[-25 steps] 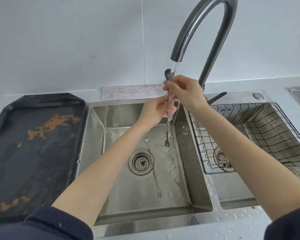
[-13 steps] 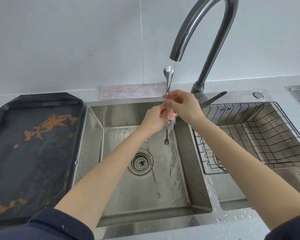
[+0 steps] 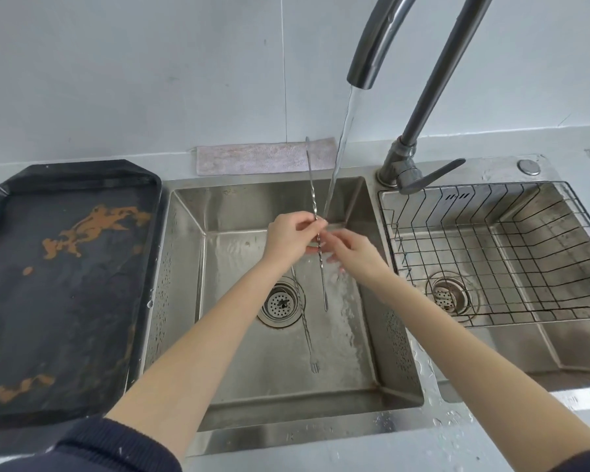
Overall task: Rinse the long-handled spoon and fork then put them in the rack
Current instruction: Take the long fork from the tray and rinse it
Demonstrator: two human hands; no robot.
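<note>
My left hand (image 3: 292,238) pinches a long-handled utensil (image 3: 322,284), thin metal with a twisted shaft, and holds it nearly upright over the left sink basin (image 3: 394,338). Its ends are seen edge-on, so I cannot tell spoon from fork. Just below and to the right, my right hand (image 3: 356,255) has its fingertips on the same shaft, in the running water stream (image 3: 343,137). A second long utensil with fork tines (image 3: 308,338) lies flat on the basin floor beside the drain (image 3: 280,304). The wire rack (image 3: 491,253) sits in the right basin with nothing in it.
The tap spout (image 3: 367,63) arches above the left basin, its lever (image 3: 430,177) pointing right. A dark tray with orange stains (image 3: 65,284) lies on the counter to the left. A pinkish cloth (image 3: 259,158) rests behind the sink against the wall.
Both hands have dropped lower into the basin. My right hand slid down the shaft from above my left hand to just below it. The utensil on the basin floor has not moved.
</note>
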